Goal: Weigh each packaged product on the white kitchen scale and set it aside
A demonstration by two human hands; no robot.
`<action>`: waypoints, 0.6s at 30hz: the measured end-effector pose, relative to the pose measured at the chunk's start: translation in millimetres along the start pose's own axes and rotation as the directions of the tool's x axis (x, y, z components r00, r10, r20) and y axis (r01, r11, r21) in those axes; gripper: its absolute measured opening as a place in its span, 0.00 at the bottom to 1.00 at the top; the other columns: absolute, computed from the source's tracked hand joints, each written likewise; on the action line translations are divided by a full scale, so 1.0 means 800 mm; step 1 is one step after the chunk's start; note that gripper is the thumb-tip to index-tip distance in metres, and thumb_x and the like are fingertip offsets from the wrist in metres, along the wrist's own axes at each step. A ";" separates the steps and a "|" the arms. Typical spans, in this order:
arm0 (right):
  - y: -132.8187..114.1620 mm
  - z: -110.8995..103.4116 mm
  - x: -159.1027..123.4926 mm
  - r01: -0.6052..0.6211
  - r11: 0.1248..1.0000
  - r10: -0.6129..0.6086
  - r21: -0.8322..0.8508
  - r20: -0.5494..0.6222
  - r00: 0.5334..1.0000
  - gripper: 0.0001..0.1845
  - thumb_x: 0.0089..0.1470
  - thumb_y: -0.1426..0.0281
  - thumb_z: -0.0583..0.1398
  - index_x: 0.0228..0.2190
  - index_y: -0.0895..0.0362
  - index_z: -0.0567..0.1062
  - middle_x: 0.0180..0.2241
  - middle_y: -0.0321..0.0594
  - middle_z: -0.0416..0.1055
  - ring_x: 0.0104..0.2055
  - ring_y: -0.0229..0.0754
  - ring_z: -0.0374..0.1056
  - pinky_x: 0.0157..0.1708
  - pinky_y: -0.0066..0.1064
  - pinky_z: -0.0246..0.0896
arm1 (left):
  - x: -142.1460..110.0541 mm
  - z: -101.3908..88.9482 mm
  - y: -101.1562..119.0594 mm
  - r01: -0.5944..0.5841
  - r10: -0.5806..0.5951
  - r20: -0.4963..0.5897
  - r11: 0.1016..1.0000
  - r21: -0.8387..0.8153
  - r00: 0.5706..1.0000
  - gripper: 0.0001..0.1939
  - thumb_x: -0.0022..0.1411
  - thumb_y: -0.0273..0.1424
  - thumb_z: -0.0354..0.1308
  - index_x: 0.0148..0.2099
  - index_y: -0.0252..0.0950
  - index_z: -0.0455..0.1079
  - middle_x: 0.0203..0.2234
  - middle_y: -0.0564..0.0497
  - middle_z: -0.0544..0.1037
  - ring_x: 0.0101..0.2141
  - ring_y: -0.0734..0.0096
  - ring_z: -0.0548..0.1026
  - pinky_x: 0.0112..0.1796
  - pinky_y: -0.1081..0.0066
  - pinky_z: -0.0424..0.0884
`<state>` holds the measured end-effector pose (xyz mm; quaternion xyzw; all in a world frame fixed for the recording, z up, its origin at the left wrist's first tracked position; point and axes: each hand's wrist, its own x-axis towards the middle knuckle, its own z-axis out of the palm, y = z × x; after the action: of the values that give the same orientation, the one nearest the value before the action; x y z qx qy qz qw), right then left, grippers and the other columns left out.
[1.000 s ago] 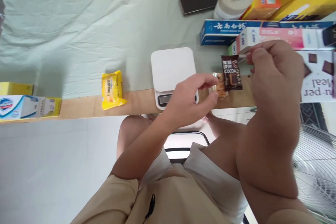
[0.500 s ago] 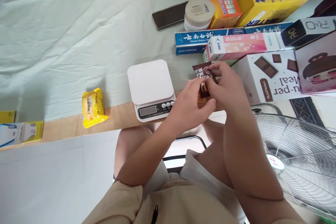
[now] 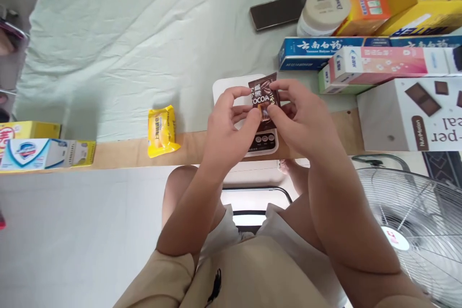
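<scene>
Between my two hands is a small dark brown cocoa snack packet (image 3: pixel 263 96), its printed front facing up. My left hand (image 3: pixel 233 125) pinches its left side with thumb and fingers. On the packet's right side, my right hand (image 3: pixel 298 113) grips with the thumb in front and the fingers behind. The packet is held over a white kitchen scale (image 3: pixel 225 87), which my hands partly cover; a strip of its black button panel shows below. A yellow packet (image 3: pixel 161 131) lies to the left, at the table's wooden edge.
Boxes stand at the right: a white chocolate-printed box (image 3: pixel 382 110), a pink box (image 3: pixel 390 60), a blue toothpaste box (image 3: pixel 310 53) and yellow ones. A phone (image 3: pixel 277 11) and a Dove jar (image 3: pixel 325 9) lie behind. Soap boxes (image 3: pixel 39 154) are at left; a fan (image 3: pixel 415 231) stands lower right.
Both hands have lifted the cocoa packet off the table's edge area and carried it left over the scale. The camera view has shifted, so the table items appear farther right.
</scene>
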<state>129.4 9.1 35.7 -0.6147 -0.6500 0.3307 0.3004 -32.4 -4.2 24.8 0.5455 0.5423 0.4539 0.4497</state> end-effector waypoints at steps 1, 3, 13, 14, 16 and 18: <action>-0.004 0.005 0.001 0.005 1.000 -0.004 -0.010 0.020 1.000 0.21 0.60 0.63 0.59 0.54 0.51 0.74 0.49 0.45 0.81 0.32 0.45 0.77 0.40 0.48 0.77 | 0.001 -0.007 -0.001 0.024 -0.025 -0.015 1.000 -0.004 1.000 0.12 0.66 0.30 0.58 0.51 0.44 0.68 0.50 0.51 0.81 0.46 0.65 0.84 0.51 0.61 0.83; -0.011 0.013 0.003 0.005 1.000 -0.003 -0.027 0.055 0.998 0.22 0.59 0.65 0.59 0.55 0.52 0.74 0.49 0.46 0.82 0.30 0.44 0.76 0.39 0.46 0.76 | 0.001 -0.019 -0.001 0.066 -0.066 -0.040 0.998 -0.014 0.997 0.11 0.65 0.29 0.58 0.50 0.43 0.67 0.48 0.52 0.81 0.45 0.66 0.85 0.49 0.63 0.84; -0.030 0.018 0.013 -0.103 0.969 0.082 -0.226 -0.102 0.991 0.14 0.59 0.61 0.59 0.42 0.51 0.81 0.36 0.41 0.84 0.30 0.45 0.75 0.41 0.44 0.73 | 0.005 -0.049 0.002 0.179 -0.171 -0.145 0.983 0.042 0.974 0.08 0.64 0.30 0.59 0.46 0.43 0.69 0.52 0.52 0.82 0.44 0.69 0.84 0.44 0.68 0.83; -0.029 0.016 0.014 -0.117 0.968 0.091 -0.224 -0.126 0.988 0.14 0.60 0.60 0.59 0.42 0.51 0.81 0.35 0.41 0.84 0.30 0.45 0.75 0.42 0.44 0.73 | 0.006 -0.052 0.000 0.176 -0.166 -0.164 0.983 0.051 0.972 0.08 0.64 0.30 0.59 0.46 0.43 0.70 0.51 0.52 0.82 0.43 0.70 0.83 0.44 0.69 0.83; -0.027 0.013 0.017 -0.134 0.969 0.101 -0.210 -0.161 0.982 0.14 0.59 0.61 0.59 0.41 0.51 0.81 0.34 0.40 0.83 0.31 0.45 0.75 0.42 0.44 0.73 | 0.008 -0.057 -0.003 0.169 -0.153 -0.190 0.983 0.071 0.970 0.07 0.64 0.30 0.59 0.45 0.42 0.70 0.49 0.52 0.82 0.42 0.70 0.82 0.45 0.68 0.82; -0.024 0.012 0.018 -0.144 0.970 0.111 -0.197 -0.167 0.980 0.13 0.59 0.62 0.59 0.41 0.52 0.82 0.36 0.41 0.84 0.33 0.45 0.77 0.42 0.43 0.73 | 0.010 -0.060 -0.007 0.154 -0.133 -0.191 0.983 0.103 0.973 0.05 0.64 0.31 0.59 0.43 0.41 0.71 0.47 0.52 0.83 0.42 0.69 0.81 0.45 0.67 0.81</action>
<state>109.2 22.1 45.0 -0.7072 -0.6148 0.2307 0.2620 -81.0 3.6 28.3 0.4862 0.6451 0.4360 0.3968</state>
